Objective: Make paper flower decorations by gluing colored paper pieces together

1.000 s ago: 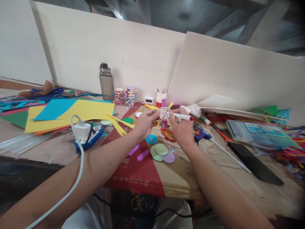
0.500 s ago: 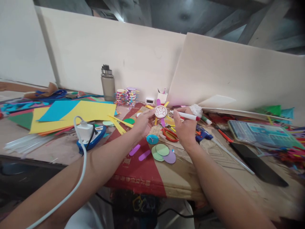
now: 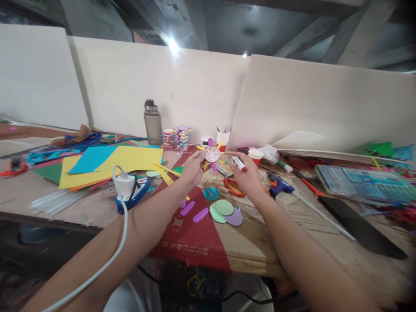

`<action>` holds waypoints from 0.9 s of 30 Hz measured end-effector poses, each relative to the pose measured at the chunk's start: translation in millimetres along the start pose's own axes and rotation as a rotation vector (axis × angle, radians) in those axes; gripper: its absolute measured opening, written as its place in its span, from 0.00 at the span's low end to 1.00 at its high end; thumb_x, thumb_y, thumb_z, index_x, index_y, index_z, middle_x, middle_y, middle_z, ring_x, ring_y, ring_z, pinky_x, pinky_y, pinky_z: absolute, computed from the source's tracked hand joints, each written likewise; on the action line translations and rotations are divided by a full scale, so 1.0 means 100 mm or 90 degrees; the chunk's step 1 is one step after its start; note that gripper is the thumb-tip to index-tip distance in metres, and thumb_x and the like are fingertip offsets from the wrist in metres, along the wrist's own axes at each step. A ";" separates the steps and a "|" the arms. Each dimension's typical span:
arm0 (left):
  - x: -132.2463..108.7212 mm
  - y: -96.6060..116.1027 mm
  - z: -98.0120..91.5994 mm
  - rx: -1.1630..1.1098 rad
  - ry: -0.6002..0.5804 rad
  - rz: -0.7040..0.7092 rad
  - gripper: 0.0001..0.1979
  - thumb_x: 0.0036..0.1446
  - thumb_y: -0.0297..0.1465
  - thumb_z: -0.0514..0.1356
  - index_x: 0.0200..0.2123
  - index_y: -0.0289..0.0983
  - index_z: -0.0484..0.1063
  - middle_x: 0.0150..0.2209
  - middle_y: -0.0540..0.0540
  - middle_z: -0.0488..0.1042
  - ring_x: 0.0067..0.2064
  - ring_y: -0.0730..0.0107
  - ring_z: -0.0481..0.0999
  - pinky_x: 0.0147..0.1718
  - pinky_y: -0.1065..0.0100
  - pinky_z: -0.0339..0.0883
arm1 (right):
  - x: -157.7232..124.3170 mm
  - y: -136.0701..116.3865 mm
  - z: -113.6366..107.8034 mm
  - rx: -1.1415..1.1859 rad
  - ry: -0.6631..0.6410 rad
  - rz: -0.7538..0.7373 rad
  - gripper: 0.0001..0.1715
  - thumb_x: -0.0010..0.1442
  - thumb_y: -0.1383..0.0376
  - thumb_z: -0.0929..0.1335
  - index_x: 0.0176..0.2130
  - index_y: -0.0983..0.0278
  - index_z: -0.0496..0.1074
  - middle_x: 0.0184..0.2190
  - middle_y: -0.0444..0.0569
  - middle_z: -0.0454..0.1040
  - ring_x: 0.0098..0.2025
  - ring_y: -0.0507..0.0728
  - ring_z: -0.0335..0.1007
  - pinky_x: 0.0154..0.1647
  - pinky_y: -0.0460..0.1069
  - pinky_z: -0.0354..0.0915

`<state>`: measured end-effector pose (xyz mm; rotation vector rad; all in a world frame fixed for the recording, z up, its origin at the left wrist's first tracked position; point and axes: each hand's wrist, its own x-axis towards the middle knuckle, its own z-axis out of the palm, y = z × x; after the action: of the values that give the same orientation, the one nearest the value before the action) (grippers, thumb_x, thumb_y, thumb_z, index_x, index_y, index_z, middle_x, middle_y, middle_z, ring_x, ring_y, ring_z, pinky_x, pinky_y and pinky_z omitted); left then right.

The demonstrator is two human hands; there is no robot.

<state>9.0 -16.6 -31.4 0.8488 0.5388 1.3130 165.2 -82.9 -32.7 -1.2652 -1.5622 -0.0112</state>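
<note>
My left hand (image 3: 194, 168) pinches a round white paper craft (image 3: 212, 154) with red lines drawn on it and purple and yellow strips sticking out from its back. It holds the craft up above the table, near the back wall. My right hand (image 3: 247, 173) is closed round a red marker (image 3: 239, 163), whose tip points toward the craft from a short way to the right. Below my hands lie red-handled scissors (image 3: 233, 186), a teal paper disc (image 3: 211, 193) and overlapping green and purple paper circles (image 3: 225, 209) on a red and brown cardboard sheet (image 3: 208, 242).
Yellow and blue paper sheets (image 3: 113, 161), a white charger and cable (image 3: 123, 184), a grey bottle (image 3: 153, 121), stacks of coloured discs (image 3: 176, 138), a cup of pens (image 3: 222, 139), a blue glue gun (image 3: 278, 185), a black flat object (image 3: 360, 226) and a clear plastic case (image 3: 357, 182) crowd the table.
My left hand has carried the craft further from me toward the wall. My right hand has turned the marker, so it now points more steeply and sits apart from the craft.
</note>
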 end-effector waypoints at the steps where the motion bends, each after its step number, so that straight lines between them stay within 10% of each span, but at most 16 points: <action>1: 0.02 0.00 -0.01 -0.002 0.014 0.002 0.07 0.49 0.30 0.66 0.30 0.35 0.71 0.29 0.50 0.74 0.30 0.76 0.72 0.31 0.71 0.66 | -0.01 0.02 0.02 -0.047 -0.033 0.008 0.19 0.58 0.65 0.65 0.49 0.62 0.70 0.48 0.54 0.71 0.51 0.60 0.64 0.53 0.57 0.59; 9: 0.11 0.02 -0.09 0.003 0.079 0.022 0.08 0.47 0.31 0.67 0.28 0.34 0.70 0.26 0.50 0.73 0.27 0.76 0.71 0.27 0.72 0.66 | -0.07 0.05 0.17 -0.310 -0.286 0.058 0.29 0.54 0.68 0.67 0.56 0.58 0.68 0.52 0.55 0.68 0.56 0.67 0.57 0.52 0.60 0.56; 16: 0.16 0.00 -0.11 0.026 0.139 -0.013 0.09 0.50 0.32 0.65 0.26 0.35 0.68 0.23 0.51 0.71 0.24 0.78 0.69 0.24 0.75 0.63 | -0.04 0.15 0.26 -0.354 -0.316 0.044 0.38 0.49 0.71 0.69 0.59 0.58 0.65 0.56 0.57 0.66 0.56 0.70 0.57 0.52 0.62 0.54; 22: 0.16 -0.02 -0.13 0.041 0.076 -0.015 0.12 0.47 0.35 0.67 0.27 0.35 0.68 0.25 0.50 0.72 0.25 0.77 0.69 0.23 0.74 0.63 | 0.05 0.12 0.22 0.010 -0.186 0.162 0.17 0.60 0.64 0.61 0.45 0.65 0.73 0.41 0.52 0.76 0.43 0.56 0.69 0.47 0.52 0.62; 27: 0.09 -0.04 -0.10 0.090 0.028 0.004 0.15 0.43 0.36 0.70 0.27 0.35 0.68 0.24 0.52 0.71 0.24 0.78 0.68 0.21 0.76 0.61 | 0.07 0.09 0.23 0.298 -0.153 0.300 0.18 0.55 0.52 0.64 0.31 0.65 0.73 0.30 0.48 0.75 0.29 0.52 0.67 0.32 0.47 0.63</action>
<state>5.7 -6.2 -39.0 0.9399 0.6692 1.3133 156.4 -60.7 -42.9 -1.2498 -1.3190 0.7873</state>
